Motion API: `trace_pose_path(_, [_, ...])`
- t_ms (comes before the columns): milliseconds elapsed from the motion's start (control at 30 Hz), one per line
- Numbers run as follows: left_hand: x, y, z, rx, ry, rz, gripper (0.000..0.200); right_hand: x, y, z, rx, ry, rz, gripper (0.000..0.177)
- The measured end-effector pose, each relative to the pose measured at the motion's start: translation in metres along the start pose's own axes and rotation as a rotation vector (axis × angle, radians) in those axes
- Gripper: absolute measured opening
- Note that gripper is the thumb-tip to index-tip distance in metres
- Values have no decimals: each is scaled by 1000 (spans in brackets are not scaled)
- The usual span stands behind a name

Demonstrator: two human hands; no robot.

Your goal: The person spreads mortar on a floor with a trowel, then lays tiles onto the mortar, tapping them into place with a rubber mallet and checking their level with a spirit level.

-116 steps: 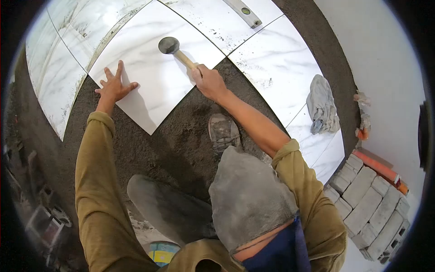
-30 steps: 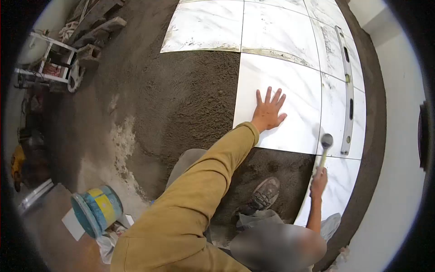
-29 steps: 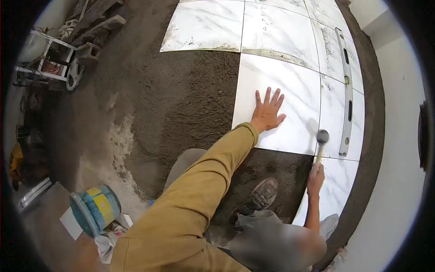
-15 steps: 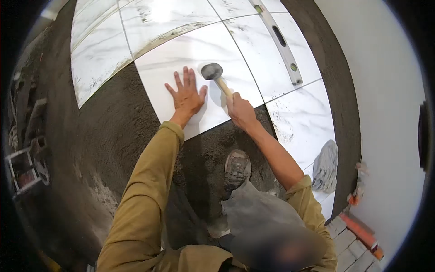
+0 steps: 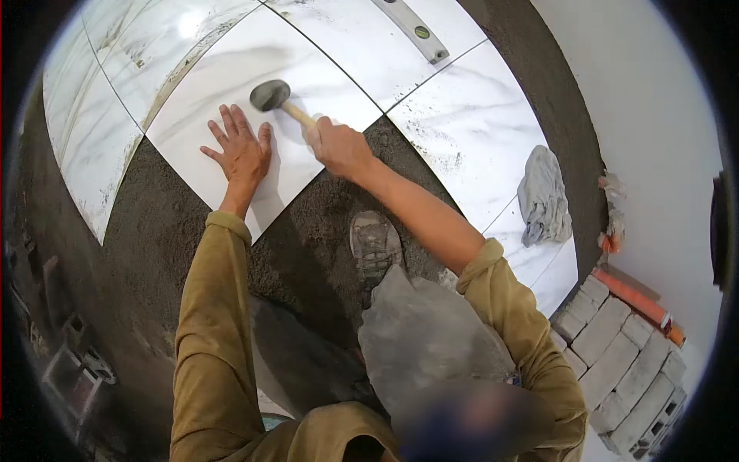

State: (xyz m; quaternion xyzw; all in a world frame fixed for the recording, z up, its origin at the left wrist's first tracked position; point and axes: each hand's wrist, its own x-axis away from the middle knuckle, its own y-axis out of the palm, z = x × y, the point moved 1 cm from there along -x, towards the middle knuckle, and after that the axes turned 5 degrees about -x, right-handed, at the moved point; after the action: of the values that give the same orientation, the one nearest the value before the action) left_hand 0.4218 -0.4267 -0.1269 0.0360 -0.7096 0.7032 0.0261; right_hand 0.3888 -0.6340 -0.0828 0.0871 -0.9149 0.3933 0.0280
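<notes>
My left hand (image 5: 243,152) lies flat with its fingers spread on a white marbled tile (image 5: 208,91). My right hand (image 5: 341,148) is closed round the wooden handle of a mallet (image 5: 270,95). The dark mallet head is over the same tile, just to the right of and above my left fingertips; whether it touches the surface I cannot tell. The tile's two lower edges border dark, rough mortar (image 5: 173,196), and its upper edges meet other white tiles.
A spirit level (image 5: 412,29) rests on the tiles at the top. A grey cloth (image 5: 544,196) lies on the right tiles. Grey blocks (image 5: 616,346) and an orange-red object (image 5: 633,296) are at the lower right, beside a white wall (image 5: 647,138). My shoe (image 5: 375,245) stands on the mortar.
The whole view has turned and shifted, so the tiles, level and both hands appear further left or higher. My left hand still lies on the tile and my right still holds the mallet.
</notes>
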Motion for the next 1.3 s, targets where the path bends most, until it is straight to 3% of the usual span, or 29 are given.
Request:
trace_pose_path(300, [2,-4,0,-32,-34,-18,79,-18,-4,-1,54,77,-33,36])
trace_pose_path(367, [0,-6,2,-38,-28,-24,79,-27,-5,-6,43,55,65,36])
trace_pose_path(500, [-4,-7,0,-43,-27,-66,81,-44,-7,-18,120,-102,-20,38])
trace_pose_path(533, [-3,-8,0,-24,-26,-46,81,-51,-2,-11,155,-12,-61,39])
trace_pose_path(633, [1,-13,1,16,-23,-26,81,-56,-11,-14,156,-28,49,40])
trace_pose_path(900, [1,-13,1,51,-26,0,80,-52,1,-3,101,68,-14,40])
trace_pose_path(1000, [2,-15,1,44,-23,10,79,-47,-3,-5,151,-90,24,40])
trace_pose_path(1067, [4,-14,2,41,-15,10,80,-36,-8,-6,138,-8,-52,39])
trace_pose_path(1167, [1,-13,1,38,-17,-13,81,-32,-6,1,121,10,71,37])
trace_pose_path(1300, [0,-9,2,20,-19,-14,80,-7,-11,4,116,34,10,36])
